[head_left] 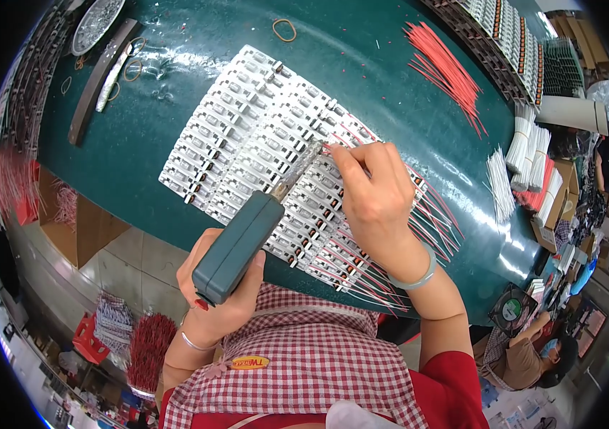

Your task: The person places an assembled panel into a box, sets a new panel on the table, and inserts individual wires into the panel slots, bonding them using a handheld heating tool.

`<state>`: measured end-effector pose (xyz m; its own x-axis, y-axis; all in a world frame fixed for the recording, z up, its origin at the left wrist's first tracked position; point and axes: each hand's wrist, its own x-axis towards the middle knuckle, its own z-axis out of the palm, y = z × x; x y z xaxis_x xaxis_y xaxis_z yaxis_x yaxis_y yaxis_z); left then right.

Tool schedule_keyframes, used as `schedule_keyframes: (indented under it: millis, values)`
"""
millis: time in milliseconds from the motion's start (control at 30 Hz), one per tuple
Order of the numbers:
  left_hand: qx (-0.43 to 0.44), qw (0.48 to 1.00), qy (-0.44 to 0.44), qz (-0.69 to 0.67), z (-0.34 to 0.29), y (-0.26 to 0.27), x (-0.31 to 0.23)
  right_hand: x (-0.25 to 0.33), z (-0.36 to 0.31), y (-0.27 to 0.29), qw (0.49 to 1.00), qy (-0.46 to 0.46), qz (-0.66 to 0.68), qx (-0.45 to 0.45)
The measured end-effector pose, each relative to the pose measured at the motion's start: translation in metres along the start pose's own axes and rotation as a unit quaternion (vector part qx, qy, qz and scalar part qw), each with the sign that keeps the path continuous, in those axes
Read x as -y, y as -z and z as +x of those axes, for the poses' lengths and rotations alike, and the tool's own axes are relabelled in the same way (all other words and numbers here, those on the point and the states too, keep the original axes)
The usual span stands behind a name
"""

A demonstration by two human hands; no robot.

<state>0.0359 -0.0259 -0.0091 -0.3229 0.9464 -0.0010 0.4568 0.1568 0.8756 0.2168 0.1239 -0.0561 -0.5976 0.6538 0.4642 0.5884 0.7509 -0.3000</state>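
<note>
My left hand is closed around the handle of a dark green soldering gun. Its metal tip points up and right, onto a panel of white plastic parts set in close rows with small metal pieces. Just beyond the tip, the fingers of my right hand pinch a thin red wire against the row. More red and white wires trail from the right part of the panel, running under and past my right wrist. Where the tip meets the part is too small to make out.
The panel lies on a green tabletop. Loose red wires lie at the far right, with white wire bundles beside the right edge. A dark bar and rubber bands lie far left. Another person sits at lower right.
</note>
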Motion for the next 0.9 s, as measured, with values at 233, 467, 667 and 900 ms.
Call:
schedule_keyframes:
  millis: [233, 467, 667, 900]
  values:
    - [-0.017, 1.0, 0.015, -0.005, -0.005, 0.0, 0.002, 0.002, 0.002, -0.001, 1.0, 0.006, 0.004, -0.009]
    - [-0.045, 0.999, -0.016, -0.001, -0.008, 0.001, 0.005, 0.002, 0.001, -0.001, 1.0, 0.003, -0.011, -0.012]
    - [-0.046, 0.997, 0.026, -0.049, -0.005, -0.002, -0.002, 0.004, 0.0, -0.004, 1.0, 0.004, -0.01, -0.018]
    - [-0.024, 1.0, -0.013, -0.006, 0.001, -0.004, 0.0, 0.003, 0.0, -0.003, 1.0, -0.002, -0.009, -0.015]
